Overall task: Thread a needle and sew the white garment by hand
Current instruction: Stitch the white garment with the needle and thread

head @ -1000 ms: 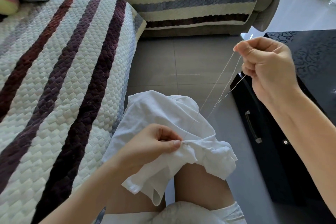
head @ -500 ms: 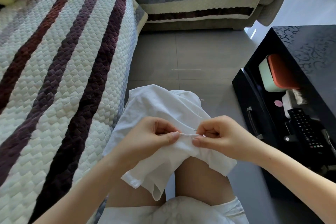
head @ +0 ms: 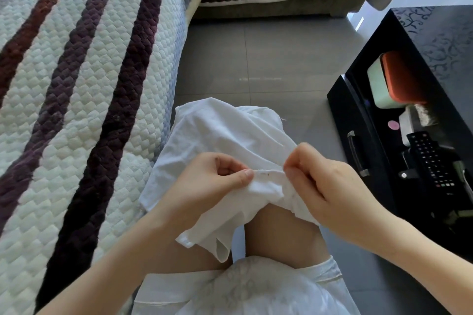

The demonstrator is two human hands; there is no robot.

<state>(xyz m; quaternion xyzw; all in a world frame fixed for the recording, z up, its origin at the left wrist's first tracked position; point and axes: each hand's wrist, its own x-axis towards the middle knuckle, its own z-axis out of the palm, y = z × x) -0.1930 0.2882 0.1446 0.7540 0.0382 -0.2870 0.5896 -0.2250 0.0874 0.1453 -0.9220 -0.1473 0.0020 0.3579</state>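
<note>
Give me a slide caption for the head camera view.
Hand sewing: left hand and right hand pinch a fold of the white garment.

Brightly and evenly lit by daylight from above and right of the white garment [head: 230, 140], with a pale glare patch on the grey floor [head: 268, 59] in that direction and a dull sheen on the glossy black cabinet top [head: 440, 33] to the garment's right. Washed almost blank on the garment's upper folds (weave barely readable), shadowed only softly under its lower hem. Sharp at the garment itself, bowed by the wide lens far to its left along the quilted sofa cover [head: 76, 110], and smeared out of focus toward the corner above and left of it.
</note>
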